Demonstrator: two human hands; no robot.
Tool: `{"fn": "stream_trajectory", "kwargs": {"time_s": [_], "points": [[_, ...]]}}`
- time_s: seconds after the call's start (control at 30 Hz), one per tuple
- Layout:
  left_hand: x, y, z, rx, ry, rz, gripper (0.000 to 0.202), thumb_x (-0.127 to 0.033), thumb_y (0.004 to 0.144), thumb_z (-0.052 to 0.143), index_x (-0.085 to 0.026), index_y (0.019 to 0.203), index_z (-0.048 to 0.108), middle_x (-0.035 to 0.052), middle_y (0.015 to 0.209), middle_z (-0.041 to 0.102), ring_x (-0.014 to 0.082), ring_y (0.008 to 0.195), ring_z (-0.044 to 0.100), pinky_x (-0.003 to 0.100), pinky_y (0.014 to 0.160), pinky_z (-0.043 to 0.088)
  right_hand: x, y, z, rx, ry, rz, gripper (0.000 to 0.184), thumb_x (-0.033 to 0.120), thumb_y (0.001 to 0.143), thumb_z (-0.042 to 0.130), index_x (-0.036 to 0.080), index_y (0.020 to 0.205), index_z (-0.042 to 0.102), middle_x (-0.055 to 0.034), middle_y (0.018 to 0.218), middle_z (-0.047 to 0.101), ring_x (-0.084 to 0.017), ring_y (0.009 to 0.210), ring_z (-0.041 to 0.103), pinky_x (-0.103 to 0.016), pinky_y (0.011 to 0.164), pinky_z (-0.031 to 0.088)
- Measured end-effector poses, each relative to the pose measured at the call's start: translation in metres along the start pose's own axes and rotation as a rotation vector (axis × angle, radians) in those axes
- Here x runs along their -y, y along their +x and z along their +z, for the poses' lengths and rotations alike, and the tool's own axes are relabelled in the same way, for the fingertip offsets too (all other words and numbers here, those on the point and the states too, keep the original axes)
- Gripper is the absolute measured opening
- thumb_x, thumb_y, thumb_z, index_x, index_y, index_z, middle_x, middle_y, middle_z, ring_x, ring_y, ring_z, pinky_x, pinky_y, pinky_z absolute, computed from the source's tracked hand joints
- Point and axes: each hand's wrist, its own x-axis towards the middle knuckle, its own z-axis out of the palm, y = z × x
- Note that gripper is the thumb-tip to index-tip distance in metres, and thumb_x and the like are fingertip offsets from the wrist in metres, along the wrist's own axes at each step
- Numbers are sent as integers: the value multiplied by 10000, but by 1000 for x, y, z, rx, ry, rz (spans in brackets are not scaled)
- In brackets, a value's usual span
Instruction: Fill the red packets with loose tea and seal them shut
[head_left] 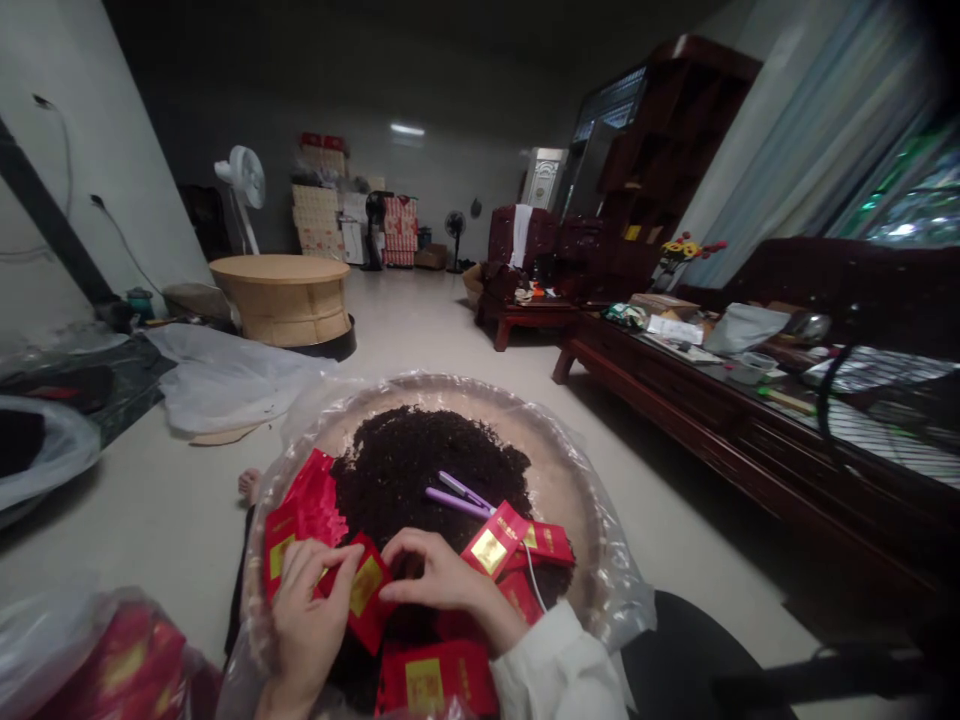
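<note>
A round tray (581,470) lined with clear plastic holds a heap of dark loose tea (420,460). My left hand (307,610) grips a small red packet with a gold label (366,592). My right hand (439,580) pinches the same packet's upper edge, fingers curled. More red packets (304,505) are stacked on the tray's left, others (499,540) lie to the right and near me (435,680). A purple clamp-like tool (457,495) with a white cord rests on the tea.
A bag of red packets (120,660) sits at lower left. A long dark wooden table (720,410) with clutter runs along the right. White plastic sheeting (225,375), a round wooden tub (281,295) and a fan (244,185) stand to the left. A bare foot (250,485) shows beside the tray.
</note>
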Motion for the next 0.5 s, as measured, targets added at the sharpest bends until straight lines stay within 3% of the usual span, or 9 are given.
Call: {"fn": "stream_trajectory", "kwargs": {"time_s": [0.13,0.33,0.43,0.5], "points": [[2,-2,2,49,-42,68,165,-309,798,586,-231,656,615,4,618,586,170,649,530,283,642,432,-5,1,5,-46,1,-26,335,509,729,656,175,709,637,-15,770,631,-144,734,574,-262,710,451],[8,4,-1,209,10,101,205,-359,789,599,-232,631,625,9,627,621,177,675,549,276,660,447,-7,5,1,-243,-6,-76,277,440,772,639,179,679,639,-25,762,654,-158,762,590,-273,736,445],[13,4,-4,165,14,49,233,-383,782,585,-225,612,602,11,626,596,171,654,549,274,657,450,-8,6,-1,-265,-37,-73,219,380,761,665,185,666,633,-22,782,639,-151,775,578,-262,721,437],[20,3,-6,81,28,-71,257,-433,761,580,-216,623,588,13,655,588,169,650,554,280,670,457,-12,8,-2,-309,-93,-23,166,333,742,680,187,683,628,-16,795,611,-139,749,556,-243,659,428]]}}
